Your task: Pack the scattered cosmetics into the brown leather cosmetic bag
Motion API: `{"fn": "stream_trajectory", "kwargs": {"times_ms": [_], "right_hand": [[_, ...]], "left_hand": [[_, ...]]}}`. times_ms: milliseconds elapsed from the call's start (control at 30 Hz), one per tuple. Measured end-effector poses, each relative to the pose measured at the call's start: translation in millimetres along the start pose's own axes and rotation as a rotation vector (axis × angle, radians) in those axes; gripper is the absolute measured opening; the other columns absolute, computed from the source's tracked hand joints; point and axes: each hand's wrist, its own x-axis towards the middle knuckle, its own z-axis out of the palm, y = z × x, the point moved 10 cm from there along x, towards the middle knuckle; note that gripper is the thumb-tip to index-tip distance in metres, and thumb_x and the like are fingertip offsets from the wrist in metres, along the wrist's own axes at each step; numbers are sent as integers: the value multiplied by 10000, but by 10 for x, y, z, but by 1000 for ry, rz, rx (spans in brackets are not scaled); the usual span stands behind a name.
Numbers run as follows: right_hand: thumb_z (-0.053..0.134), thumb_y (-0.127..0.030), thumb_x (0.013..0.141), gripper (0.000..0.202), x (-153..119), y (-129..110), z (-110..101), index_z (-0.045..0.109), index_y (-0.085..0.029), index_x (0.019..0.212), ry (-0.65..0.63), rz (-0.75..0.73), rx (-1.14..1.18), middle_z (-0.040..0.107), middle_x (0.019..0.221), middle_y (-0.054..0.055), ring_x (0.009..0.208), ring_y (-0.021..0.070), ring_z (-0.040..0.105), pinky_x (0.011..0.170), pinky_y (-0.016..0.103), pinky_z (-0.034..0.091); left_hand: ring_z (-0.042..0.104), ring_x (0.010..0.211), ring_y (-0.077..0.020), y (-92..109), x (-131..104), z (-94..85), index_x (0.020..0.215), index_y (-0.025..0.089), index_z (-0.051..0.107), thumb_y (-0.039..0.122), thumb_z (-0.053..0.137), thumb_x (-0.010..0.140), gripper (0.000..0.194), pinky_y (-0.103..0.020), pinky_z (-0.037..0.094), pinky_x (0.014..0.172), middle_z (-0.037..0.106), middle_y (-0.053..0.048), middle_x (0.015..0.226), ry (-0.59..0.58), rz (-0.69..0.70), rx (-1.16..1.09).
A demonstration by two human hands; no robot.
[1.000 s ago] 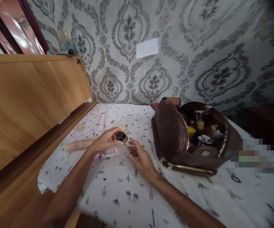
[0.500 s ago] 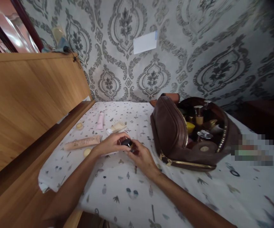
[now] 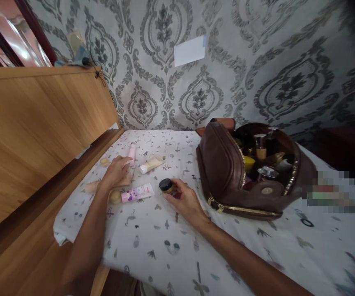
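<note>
Small jar (image 3: 167, 186): round, dark lid on, amber-brown body below. Stands upright on the printed bedsheet, gripped at its side by fingers, between the pink tube and the brown bag.

Long peach tube (image 3: 103, 183): lies flat on the sheet, lengthwise across it near the wooden edge, its middle and near end covered by a palm. Only the far left end and a bit of the right end show.

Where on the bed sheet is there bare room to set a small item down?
Bare sheet lies in front of the brown bag, near the right hand holding the small black-capped jar. It is crowded by the left hand: beige tube, pink tube, pale tube.
</note>
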Motion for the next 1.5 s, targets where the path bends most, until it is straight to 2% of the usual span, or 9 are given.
{"fn": "stream_trajectory", "kwargs": {"times_ms": [100, 200, 533, 667, 800, 900, 1000, 1133, 1500], "right_hand": [[686, -278, 744, 353, 1, -3, 3, 641, -178, 1079, 1, 3, 7, 728, 906, 48, 760, 179, 650, 685, 291, 517], [689, -279, 746, 365, -6, -10, 0, 637, -179, 1093, 0, 7, -7, 728, 923, 52, 773, 183, 651, 693, 295, 514], [684, -269, 753, 343, -12, -12, -1, 634, -185, 1082, 1, 9, -10, 723, 907, 40, 709, 163, 622, 667, 286, 500], [693, -265, 745, 356, -8, -15, -4, 626, -179, 1084, 1, 13, 3, 721, 920, 45, 768, 175, 643, 711, 293, 507], [696, -260, 744, 376, -5, 1, 0, 620, -183, 1105, 2, 18, 1, 716, 925, 41, 773, 175, 638, 712, 295, 501], [695, -237, 739, 388, -3, 2, -4, 618, -178, 1115, 7, 18, -14, 711, 925, 41, 767, 175, 632, 700, 295, 496], [693, -211, 736, 386, -1, -20, -13, 619, -170, 1112, 7, 6, -28, 703, 911, 39, 760, 176, 633, 688, 294, 494], [695, -198, 739, 379, 4, -16, -10, 615, -160, 1108, 3, -4, -40, 704, 942, 52, 790, 186, 645, 708, 308, 501], [717, -214, 745, 336, -11, -52, -28, 613, -189, 1064, 36, -31, 32, 700, 914, 22, 808, 174, 646, 709, 287, 498]], "left_hand": [[495, 1231, -295, -114, 3, 251, 1281, 288, 645, 305, 444, 944, 393, -444, 393, 1070, 587, -83, 1304, -137, -37, 92], [457, 1291, -322, -171, 4, 355, 1249, 324, 664, 386, 473, 943, 366, -464, 386, 1063, 556, -64, 1391, -198, -82, 146], [619, 962, -281, -226, -19, 60, 983, 185, 708, 310, 439, 930, 301, -390, 466, 887, 687, -116, 969, -78, -136, 227], [613, 1003, -262, 89, 11, -63, 1083, 169, 665, 315, 361, 981, 353, -375, 464, 894, 687, -113, 1053, 12, -83, 167], [611, 1003, -237, 795, -62, -150, 1039, 168, 660, 341, 381, 999, 331, -360, 466, 906, 693, -98, 1043, 111, 181, -103], [611, 1030, -229, 1297, -204, -75, 1078, 183, 657, 379, 416, 1000, 320, -359, 467, 929, 691, -90, 1055, 9, 368, -258], [605, 1090, -226, 1575, -328, 29, 1169, 191, 632, 403, 437, 998, 335, -356, 464, 960, 680, -97, 1136, -139, 432, -347], [611, 1104, -216, 1666, -399, 118, 1231, 195, 603, 394, 464, 990, 342, -344, 469, 968, 673, -91, 1202, -263, 439, -402], [641, 973, -208, 1615, -391, 279, 1240, 224, 600, 395, 473, 956, 355, -287, 530, 724, 677, -67, 1210, -377, 354, -404]]}}
